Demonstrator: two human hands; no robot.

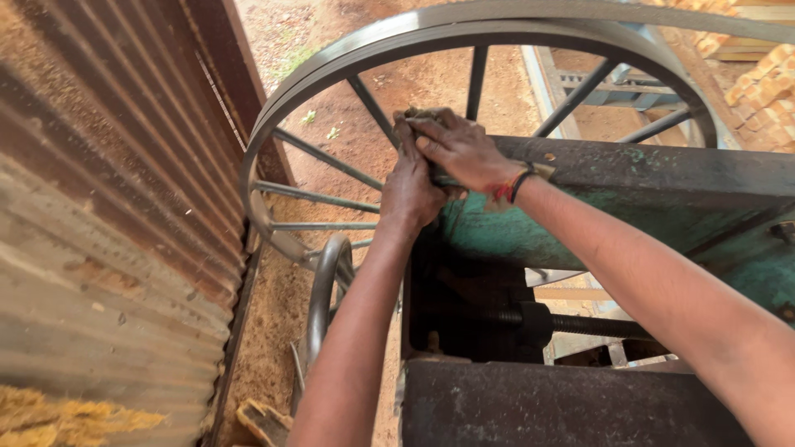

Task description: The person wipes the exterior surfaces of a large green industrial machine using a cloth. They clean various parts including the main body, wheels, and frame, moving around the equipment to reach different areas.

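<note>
At the bottom middle sits a dark flat metal block (563, 406). Above it, a black threaded metal rod (592, 325) crosses the green metal machine body (497, 236). In the middle, the left hand (411, 192) and right hand (460, 149) both grip a dirty dark rag (414, 116). Behind them, up top, stands the big grey spoked metal wheel (331, 62).

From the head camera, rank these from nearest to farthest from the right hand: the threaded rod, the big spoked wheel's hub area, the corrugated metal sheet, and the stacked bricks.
Measured from the right hand:
1. Big spoked wheel: its hub area lies right under the hand.
2. Threaded rod: below, inside the green machine frame.
3. Stacked bricks: far right, top corner.
4. Corrugated metal sheet: far left.
Bricks and sheet are close to call.
</note>
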